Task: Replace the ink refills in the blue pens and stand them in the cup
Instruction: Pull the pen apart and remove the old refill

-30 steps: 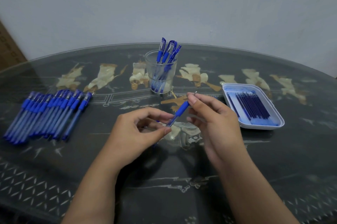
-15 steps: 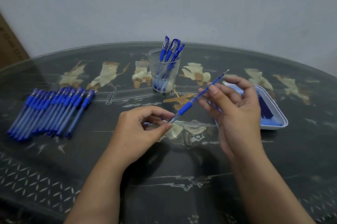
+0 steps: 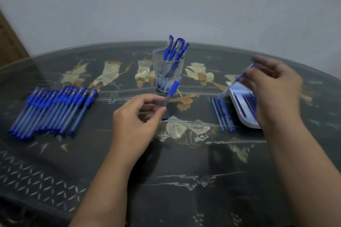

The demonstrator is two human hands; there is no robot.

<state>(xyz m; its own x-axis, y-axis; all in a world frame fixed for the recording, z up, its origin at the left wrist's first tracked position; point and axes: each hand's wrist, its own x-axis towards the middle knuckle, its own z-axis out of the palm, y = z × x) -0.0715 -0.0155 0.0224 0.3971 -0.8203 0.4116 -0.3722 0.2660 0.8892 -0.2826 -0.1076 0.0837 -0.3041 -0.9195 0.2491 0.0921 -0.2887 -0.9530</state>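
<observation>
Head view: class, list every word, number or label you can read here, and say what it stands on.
Nothing here reads clearly.
Cardboard box: dark printed marks, blurred and cut off, unreadable.
Clips of the pens in the cup: pale print, too small to read.
Table: inlaid pictures only, no lettering.

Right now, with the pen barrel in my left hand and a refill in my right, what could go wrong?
1. The right hand holds the refill over the loose refills beside the tray; they look alike, so used and fresh ones could get mixed.
2. The left hand holds the pen barrel with its end seemingly near the glass cup; a careless swing might knock it.
</observation>
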